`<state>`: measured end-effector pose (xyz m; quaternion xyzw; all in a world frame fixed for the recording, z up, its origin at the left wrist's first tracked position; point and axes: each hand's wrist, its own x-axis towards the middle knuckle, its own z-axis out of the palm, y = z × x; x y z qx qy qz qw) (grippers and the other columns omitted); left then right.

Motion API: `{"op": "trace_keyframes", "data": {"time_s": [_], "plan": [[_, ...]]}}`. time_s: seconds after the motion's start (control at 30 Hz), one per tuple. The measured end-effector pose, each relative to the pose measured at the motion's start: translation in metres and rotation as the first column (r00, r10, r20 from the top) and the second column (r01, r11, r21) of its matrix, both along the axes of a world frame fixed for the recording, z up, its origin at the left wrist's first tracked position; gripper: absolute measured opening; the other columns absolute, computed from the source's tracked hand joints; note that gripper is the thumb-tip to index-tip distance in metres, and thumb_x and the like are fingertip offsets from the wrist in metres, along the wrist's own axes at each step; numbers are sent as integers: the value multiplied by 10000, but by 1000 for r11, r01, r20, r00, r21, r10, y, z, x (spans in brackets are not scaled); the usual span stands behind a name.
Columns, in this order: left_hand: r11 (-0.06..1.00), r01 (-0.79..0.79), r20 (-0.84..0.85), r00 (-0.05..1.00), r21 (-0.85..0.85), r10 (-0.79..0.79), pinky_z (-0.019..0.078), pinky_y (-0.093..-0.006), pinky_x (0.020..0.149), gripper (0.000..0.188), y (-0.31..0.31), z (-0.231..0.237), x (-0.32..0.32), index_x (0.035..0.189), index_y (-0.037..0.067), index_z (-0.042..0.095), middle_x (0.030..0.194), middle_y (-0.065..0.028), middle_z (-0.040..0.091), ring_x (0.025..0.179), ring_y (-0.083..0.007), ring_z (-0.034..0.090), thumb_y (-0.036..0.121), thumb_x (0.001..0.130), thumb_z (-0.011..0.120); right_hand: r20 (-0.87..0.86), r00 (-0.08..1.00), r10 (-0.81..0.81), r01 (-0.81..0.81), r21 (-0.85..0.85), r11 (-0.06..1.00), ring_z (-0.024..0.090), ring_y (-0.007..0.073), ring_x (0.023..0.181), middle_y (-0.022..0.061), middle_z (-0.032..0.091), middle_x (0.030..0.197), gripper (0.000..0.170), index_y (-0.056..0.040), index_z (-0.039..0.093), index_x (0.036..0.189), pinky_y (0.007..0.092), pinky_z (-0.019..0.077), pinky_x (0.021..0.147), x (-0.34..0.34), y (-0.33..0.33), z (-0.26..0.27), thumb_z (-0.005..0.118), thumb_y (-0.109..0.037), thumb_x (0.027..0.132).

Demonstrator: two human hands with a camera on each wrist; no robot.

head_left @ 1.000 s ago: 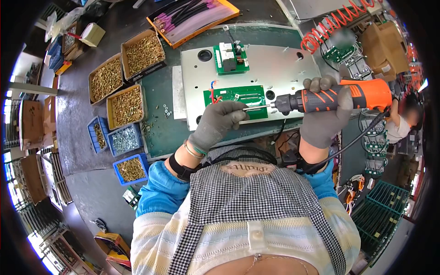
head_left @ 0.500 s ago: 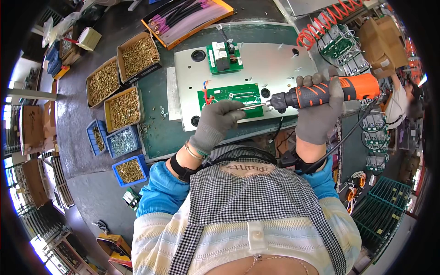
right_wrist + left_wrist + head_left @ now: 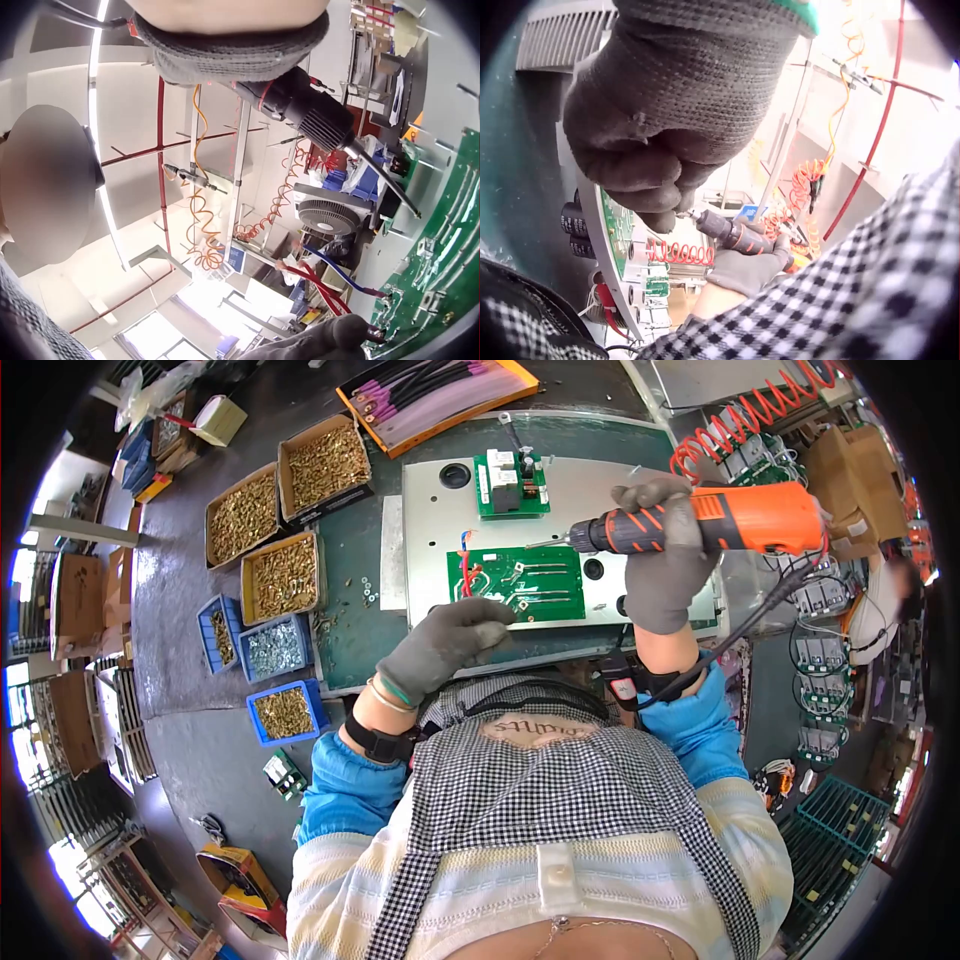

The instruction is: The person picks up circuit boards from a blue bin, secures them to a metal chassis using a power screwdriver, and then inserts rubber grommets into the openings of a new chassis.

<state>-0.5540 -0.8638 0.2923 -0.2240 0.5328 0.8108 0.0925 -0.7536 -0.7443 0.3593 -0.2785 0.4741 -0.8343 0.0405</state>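
My gloved right hand (image 3: 668,560) grips an orange and black power screwdriver (image 3: 755,518). Its long bit (image 3: 386,180) points left over the upper part of a green circuit board (image 3: 560,585). The board lies on a metal plate (image 3: 640,525), with red and blue wires (image 3: 466,565) rising from its left side. At the plate's lower left edge is my gloved left hand (image 3: 440,645), apart from the bit. Its fingers are curled in the left wrist view, and I cannot tell whether they hold anything. A second board (image 3: 512,495) with white and black parts stands farther back.
Left of the plate are cardboard boxes of brass-coloured fasteners (image 3: 280,575) and blue bins (image 3: 285,715) of small parts. Loose washers (image 3: 368,592) lie on the green mat. An orange-edged tray (image 3: 440,405) of black cables sits behind. A red coiled hose (image 3: 740,425) hangs at the right.
My left fingers have let go of the screwdriver's bit and moved down and left. The right hand has carried the screwdriver up and away from them, over the board's upper part.
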Motion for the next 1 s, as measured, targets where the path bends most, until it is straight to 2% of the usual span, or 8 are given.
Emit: {"op": "trace_keyframes", "data": {"time_s": [0.23,0.27,0.37,0.47,0.67,0.77,0.9,1.0], "plan": [[958,-153,-54,984,244,171,475,-227,737,281,-6,-4,23,1181,-33,517,980,-70,592,819,-123,561,48,913,491,-28,993,114,-108,172,979,634,180,678,84,633,760,241,19,563,1006,351,553,689,-3,-13,-12,650,-46,792],[950,-166,-27,984,266,179,486,-229,739,275,-6,-2,22,1174,-32,519,978,-71,595,815,-128,573,51,915,484,-138,986,95,-55,266,962,632,136,666,43,631,716,69,-16,611,802,277,525,634,-4,-17,-9,667,-52,783],[951,-192,53,981,244,185,497,-218,689,261,-3,4,16,1162,-32,519,958,-71,606,774,-121,592,78,929,477,-176,934,310,-174,536,826,614,182,655,83,621,768,187,24,568,964,335,534,654,0,-28,11,579,-25,784],[967,-176,31,984,185,173,475,-195,609,261,1,-2,11,1155,-32,522,923,-67,611,712,-100,584,122,949,479,-141,924,355,-247,489,837,613,159,630,61,619,744,402,20,457,1155,293,514,613,-5,-48,9,577,-19,773],[956,-224,-92,965,189,245,447,-188,604,292,8,-18,12,1172,-30,532,898,-60,611,711,-91,569,181,971,507,-79,936,343,-291,374,881,525,81,500,-1,555,588,86,-38,584,746,238,431,487,-12,-61,3,651,-83,775],[915,-307,-42,944,262,328,468,-196,640,287,11,-8,7,1206,-30,526,943,-66,622,772,-107,590,128,967,508,-116,923,366,-278,455,846,586,114,593,54,601,675,69,-8,606,803,251,466,530,-13,-50,20,642,-62,780],[882,-337,-7,933,330,359,495,-198,677,294,13,2,-5,1230,-25,521,1021,-77,631,830,-121,612,62,950,519,-72,763,643,-647,-69,760,572,210,763,99,566,850,302,-3,553,957,407,480,781,-29,-14,45,530,-297,893],[928,-265,-51,956,262,288,486,-176,653,277,16,1,-20,1206,-27,539,978,-59,627,801,-92,597,76,950,521,-86,822,563,-569,-56,821,551,202,742,71,541,819,412,-13,534,932,423,459,783,-23,9,55,511,-422,895]]}}
